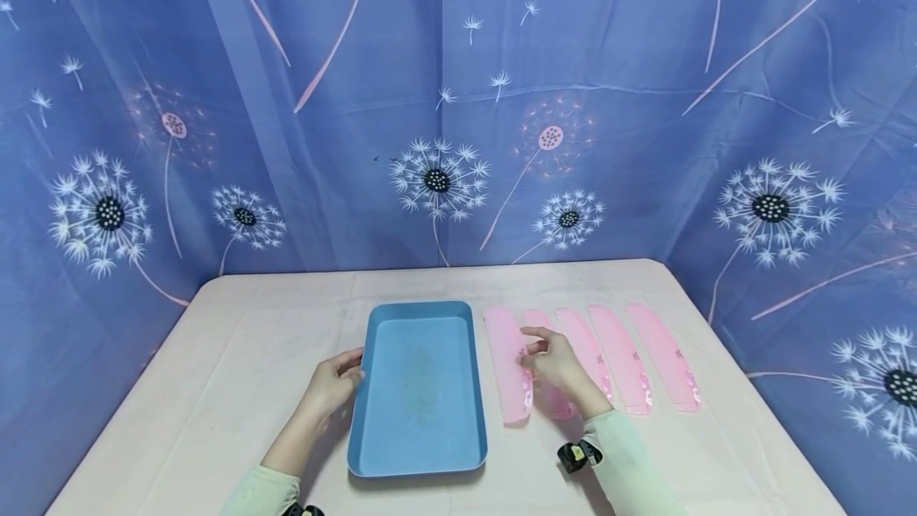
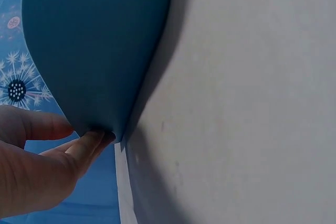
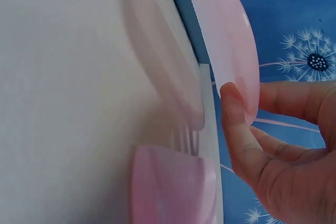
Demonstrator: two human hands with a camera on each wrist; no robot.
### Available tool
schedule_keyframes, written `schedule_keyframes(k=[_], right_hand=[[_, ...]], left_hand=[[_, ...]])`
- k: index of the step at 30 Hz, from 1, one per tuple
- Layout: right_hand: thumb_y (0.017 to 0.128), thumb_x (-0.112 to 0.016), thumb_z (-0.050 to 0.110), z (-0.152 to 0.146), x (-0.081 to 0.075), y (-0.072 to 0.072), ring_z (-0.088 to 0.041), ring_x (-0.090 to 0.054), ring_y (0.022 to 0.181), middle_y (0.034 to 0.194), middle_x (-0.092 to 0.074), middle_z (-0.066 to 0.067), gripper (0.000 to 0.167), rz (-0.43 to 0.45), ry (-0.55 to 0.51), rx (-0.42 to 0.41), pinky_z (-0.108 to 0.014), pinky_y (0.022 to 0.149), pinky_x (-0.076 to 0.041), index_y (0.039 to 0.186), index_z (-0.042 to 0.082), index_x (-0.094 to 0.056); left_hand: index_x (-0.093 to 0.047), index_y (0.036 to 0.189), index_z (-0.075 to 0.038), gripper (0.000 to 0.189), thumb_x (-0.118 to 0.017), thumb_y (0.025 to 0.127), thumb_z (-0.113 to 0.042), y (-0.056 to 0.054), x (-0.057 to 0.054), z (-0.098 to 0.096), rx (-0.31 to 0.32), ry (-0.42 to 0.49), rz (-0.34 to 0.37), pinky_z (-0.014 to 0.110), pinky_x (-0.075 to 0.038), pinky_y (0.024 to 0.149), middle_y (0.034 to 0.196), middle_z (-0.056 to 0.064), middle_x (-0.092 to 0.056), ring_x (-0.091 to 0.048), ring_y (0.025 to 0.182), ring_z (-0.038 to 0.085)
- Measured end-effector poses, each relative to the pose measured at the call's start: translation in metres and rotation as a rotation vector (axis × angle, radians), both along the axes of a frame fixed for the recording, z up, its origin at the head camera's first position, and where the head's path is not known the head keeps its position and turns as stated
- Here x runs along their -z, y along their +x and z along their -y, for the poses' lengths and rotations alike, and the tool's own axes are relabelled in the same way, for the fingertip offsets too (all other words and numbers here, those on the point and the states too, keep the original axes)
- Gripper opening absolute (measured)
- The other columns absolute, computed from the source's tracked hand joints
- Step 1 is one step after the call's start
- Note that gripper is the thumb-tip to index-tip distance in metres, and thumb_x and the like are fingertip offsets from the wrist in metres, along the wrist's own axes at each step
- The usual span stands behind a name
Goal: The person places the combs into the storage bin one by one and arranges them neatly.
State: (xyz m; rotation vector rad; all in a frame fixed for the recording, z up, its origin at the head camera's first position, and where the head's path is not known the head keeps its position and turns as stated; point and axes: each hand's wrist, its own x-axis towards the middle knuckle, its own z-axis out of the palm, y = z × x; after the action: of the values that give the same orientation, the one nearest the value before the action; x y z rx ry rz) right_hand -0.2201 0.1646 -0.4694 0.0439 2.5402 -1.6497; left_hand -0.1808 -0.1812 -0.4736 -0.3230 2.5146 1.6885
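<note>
A pink comb (image 1: 505, 365) is pinched between the thumb and fingers of my right hand (image 1: 555, 361), raised off the table beside the right wall of a blue tray (image 1: 478, 388). In the right wrist view the comb (image 3: 231, 40) casts its shadow on the cloth below, with its fine teeth towards the table. On the tray's left side my left hand (image 1: 333, 385) grips the rim, fingers and thumb at the wall. The left wrist view shows these fingers (image 2: 86, 148) at the tray's edge (image 2: 100, 77). Nothing lies inside the tray.
Several more pink combs lie in a row on the right of the table, among them one at the far right (image 1: 662, 357); my right hand partly covers the nearest. A pale cloth (image 1: 272, 333) covers the table. Blue dandelion-print curtains (image 1: 437, 86) stand behind and at both sides.
</note>
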Motion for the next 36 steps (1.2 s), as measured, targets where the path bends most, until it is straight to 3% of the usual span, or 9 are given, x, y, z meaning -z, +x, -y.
schedule_keyframes(k=[12,23,36], right_hand=[[0.077,-0.066,-0.008,-0.001,-0.011,0.0,-0.012,-0.059,0.07,0.092,-0.064,-0.016,0.056,-0.022,-0.085,-0.007,-0.027,0.06,-0.056,0.132,-0.004,-0.053],[0.077,-0.064,-0.011,0.015,-0.03,0.01,-0.014,-0.062,0.073,0.093,-0.063,-0.019,0.057,-0.036,-0.257,-0.01,-0.028,0.066,-0.059,0.133,-0.006,-0.05],[0.077,-0.066,-0.01,0.041,-0.029,0.016,-0.016,-0.064,0.071,0.093,-0.064,-0.02,0.056,-0.041,-0.321,-0.03,-0.032,0.065,-0.06,0.13,-0.006,-0.052]], left_hand=[[-0.048,0.134,0.008,0.045,-0.05,0.09,0.003,0.0,0.001,0.002,0.001,0.001,-0.008,0.047,-0.048,0.098,0.127,0.029,-0.055,-0.053,0.118,0.042],[-0.048,0.135,0.007,0.045,-0.049,0.09,0.002,0.001,0.004,0.001,0.008,-0.004,-0.014,0.049,-0.047,0.099,0.129,0.028,-0.055,-0.052,0.12,0.043],[-0.048,0.135,0.007,0.044,-0.049,0.091,0.003,0.002,0.003,0.001,0.004,-0.009,-0.027,0.046,-0.049,0.098,0.129,0.028,-0.054,-0.053,0.119,0.043]])
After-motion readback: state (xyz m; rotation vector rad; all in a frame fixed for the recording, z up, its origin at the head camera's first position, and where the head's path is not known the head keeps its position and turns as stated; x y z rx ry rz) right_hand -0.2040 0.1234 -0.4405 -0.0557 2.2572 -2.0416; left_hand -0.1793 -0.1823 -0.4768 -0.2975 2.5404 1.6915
